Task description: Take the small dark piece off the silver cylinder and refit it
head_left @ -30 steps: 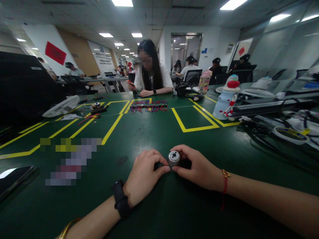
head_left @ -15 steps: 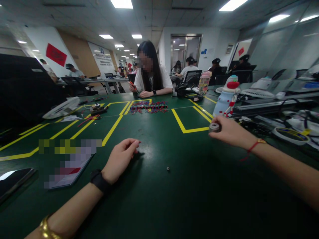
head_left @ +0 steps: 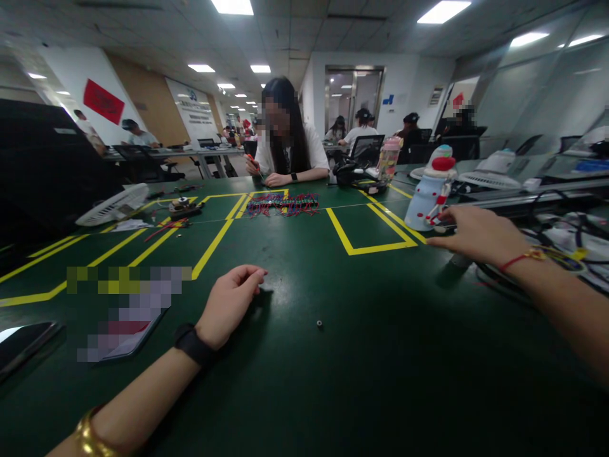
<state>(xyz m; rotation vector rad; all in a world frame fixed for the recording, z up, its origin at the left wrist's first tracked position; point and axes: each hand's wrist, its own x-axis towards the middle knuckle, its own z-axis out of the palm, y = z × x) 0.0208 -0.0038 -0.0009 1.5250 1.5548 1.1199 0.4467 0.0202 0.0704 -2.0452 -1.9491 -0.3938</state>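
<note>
My left hand (head_left: 231,303) rests on the green table (head_left: 333,381), its fingers curled in toward the thumb with nothing visible in them. A tiny dark ring-shaped part (head_left: 320,324) lies loose on the table to its right. My right hand (head_left: 476,236) reaches far right, palm down, beside a snowman-shaped bottle (head_left: 431,193). A small grey metal cylinder (head_left: 460,260) shows just beneath that palm, at the table surface. Whether the fingers still grip it is hidden.
A tangle of cables (head_left: 561,247) lies right of my right hand. Yellow tape lines (head_left: 371,247) mark boxes on the table. A dark phone (head_left: 23,346) sits at the left edge. A bundle of red wires (head_left: 284,203) lies before a person (head_left: 285,152) seated opposite.
One second ago both hands held the cylinder at the table's middle. My right hand carried it right to the bottle; my left hand drew back left. The tiny part was left on the table.
</note>
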